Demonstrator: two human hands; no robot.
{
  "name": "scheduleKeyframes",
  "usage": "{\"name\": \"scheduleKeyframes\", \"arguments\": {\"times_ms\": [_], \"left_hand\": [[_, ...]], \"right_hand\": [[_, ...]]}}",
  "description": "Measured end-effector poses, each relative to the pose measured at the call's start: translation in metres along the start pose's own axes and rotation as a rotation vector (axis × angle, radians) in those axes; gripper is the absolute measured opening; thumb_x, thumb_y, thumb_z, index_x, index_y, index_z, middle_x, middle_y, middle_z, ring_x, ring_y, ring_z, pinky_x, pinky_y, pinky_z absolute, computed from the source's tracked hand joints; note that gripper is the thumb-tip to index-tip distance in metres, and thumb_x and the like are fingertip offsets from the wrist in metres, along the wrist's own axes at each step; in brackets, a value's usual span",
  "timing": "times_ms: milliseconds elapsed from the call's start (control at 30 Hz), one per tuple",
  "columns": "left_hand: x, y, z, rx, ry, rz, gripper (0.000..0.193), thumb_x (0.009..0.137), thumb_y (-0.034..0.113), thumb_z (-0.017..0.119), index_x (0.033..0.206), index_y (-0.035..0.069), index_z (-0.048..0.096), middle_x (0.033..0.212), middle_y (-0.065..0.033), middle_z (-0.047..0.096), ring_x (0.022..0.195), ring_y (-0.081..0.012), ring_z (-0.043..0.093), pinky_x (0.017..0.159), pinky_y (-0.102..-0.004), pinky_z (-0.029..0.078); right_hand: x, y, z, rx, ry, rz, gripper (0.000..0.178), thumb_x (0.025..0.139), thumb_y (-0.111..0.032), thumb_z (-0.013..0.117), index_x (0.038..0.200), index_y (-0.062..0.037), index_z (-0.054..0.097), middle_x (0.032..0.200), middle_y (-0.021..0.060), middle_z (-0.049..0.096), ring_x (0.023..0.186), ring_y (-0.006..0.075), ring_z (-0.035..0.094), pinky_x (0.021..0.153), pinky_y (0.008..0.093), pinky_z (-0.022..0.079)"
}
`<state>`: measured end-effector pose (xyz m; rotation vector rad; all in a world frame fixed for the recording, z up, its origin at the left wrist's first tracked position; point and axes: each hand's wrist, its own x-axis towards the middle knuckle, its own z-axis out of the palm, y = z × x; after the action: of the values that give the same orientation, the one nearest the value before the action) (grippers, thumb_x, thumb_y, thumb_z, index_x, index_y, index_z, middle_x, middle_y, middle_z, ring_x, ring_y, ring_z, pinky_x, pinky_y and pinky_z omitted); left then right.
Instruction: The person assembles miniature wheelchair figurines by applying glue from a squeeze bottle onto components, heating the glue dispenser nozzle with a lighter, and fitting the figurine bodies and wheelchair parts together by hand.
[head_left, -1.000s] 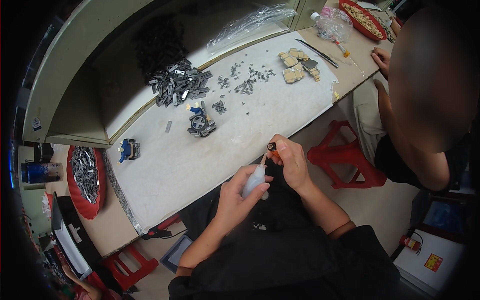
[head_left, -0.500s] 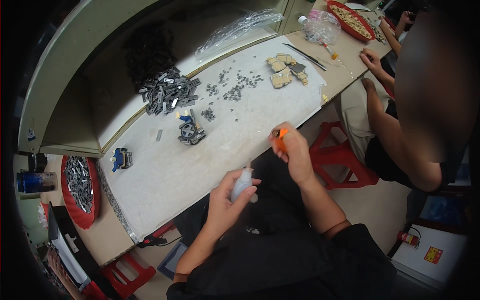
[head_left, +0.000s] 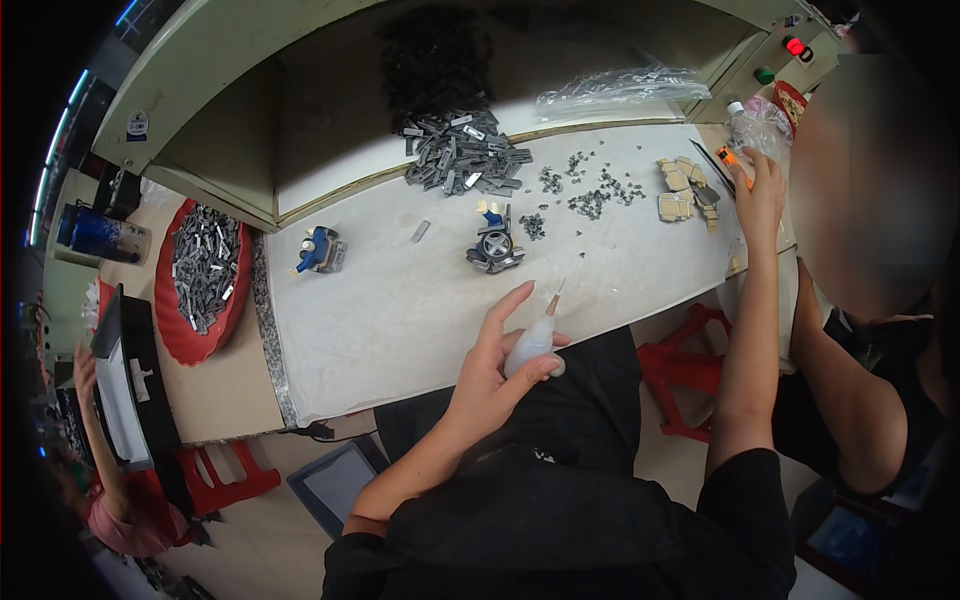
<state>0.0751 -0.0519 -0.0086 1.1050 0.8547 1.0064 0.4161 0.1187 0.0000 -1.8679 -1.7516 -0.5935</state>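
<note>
Two hands at work, well apart! Left hand (head_left: 488, 372) has the white squeeze bottle (head_left: 531, 344), nozzle up, just at the front edge of the table (head_left: 400, 345); the thumb presses one side, other fingers wrap behind, and the index finger stretches free. It looks light and soft-walled, likely to give under a squeeze, perhaps a bit slick. Best grip is low on the belly, I'd say, leaving that thin needle tip (head_left: 559, 291) alone: it looks easily bent.

Over on the far right, the right hand (head_left: 764, 192) has its fingers closed round what seems an orange lighter (head_left: 735, 168). Crowded there: a black stick (head_left: 708, 160) and beige parts (head_left: 676, 207) sit just beside it, with a co-worker's leg (head_left: 838, 385) nearby. Beyond the bottle stands a wheeled grey model (head_left: 496, 246), with small grey bits (head_left: 592, 203) scattered behind it to the right.
</note>
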Motion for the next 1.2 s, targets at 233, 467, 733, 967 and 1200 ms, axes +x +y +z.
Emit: {"name": "scheduleKeyframes", "arguments": {"times_ms": [233, 467, 733, 967, 1200], "left_hand": [[0.011, 0.0, 0.002, -0.016, 0.019, -0.003, 0.072, 0.079, 0.008, 0.057, 0.134, 0.011, 0.01, 0.097, -0.0138, 0.059, 0.086, -0.0146, 0.056, 0.075, -0.0247, 0.042], [0.011, 0.011, 0.0, 0.335, 0.047, 0.061, 0.081, 0.074, 0.002, 0.062, 0.135, 0.012, 0.01, 0.091, -0.0119, 0.059, 0.078, -0.0114, 0.055, 0.069, -0.0238, 0.043], [0.038, 0.049, -0.043, 1.21, 0.423, 0.376, 0.064, 0.063, 0.021, 0.071, 0.12, 0.012, 0.044, 0.093, -0.0085, 0.054, 0.073, -0.0205, 0.052, 0.06, -0.0292, 0.045], [0.072, 0.044, -0.02, 1.439, 0.354, 0.06, 0.075, 0.058, 0.037, 0.072, 0.122, 0.015, 0.041, 0.098, -0.0127, 0.053, 0.084, -0.0261, 0.053, 0.069, -0.0351, 0.047], [0.064, 0.039, -0.04, 0.916, 0.24, 0.195, 0.07, 0.062, 0.015, 0.072, 0.124, 0.012, 0.04, 0.105, -0.0121, 0.054, 0.092, -0.0219, 0.053, 0.078, -0.0302, 0.044]], "right_hand": [[-0.106, -0.155, -0.082, 1.411, -0.747, 0.061, 0.031, 0.069, -0.007, 0.061, 0.099, -0.0034, 0.056, 0.102, 0.0076, 0.054, 0.095, 0.0175, 0.049, 0.079, 0.0273, 0.038], [-0.122, -0.178, -0.08, 1.645, -0.901, 0.228, 0.028, 0.073, -0.007, 0.06, 0.099, -0.0004, 0.052, 0.101, 0.0077, 0.055, 0.092, 0.015, 0.051, 0.082, 0.0282, 0.039], [-0.115, -0.152, -0.067, 1.428, -0.526, 0.37, 0.028, 0.076, -0.003, 0.058, 0.102, 0.0022, 0.049, 0.093, 0.0112, 0.058, 0.086, 0.0149, 0.055, 0.077, 0.0263, 0.042], [-0.122, -0.148, -0.063, 1.365, -0.455, 0.393, 0.029, 0.078, -0.005, 0.057, 0.104, 0.0034, 0.047, 0.094, 0.0091, 0.056, 0.08, 0.013, 0.055, 0.07, 0.0243, 0.044], [-0.121, -0.163, -0.069, 1.717, -0.571, 0.477, 0.031, 0.08, -0.008, 0.054, 0.108, 0.0035, 0.044, 0.092, 0.0091, 0.053, 0.076, 0.0154, 0.056, 0.062, 0.0262, 0.047]]}}
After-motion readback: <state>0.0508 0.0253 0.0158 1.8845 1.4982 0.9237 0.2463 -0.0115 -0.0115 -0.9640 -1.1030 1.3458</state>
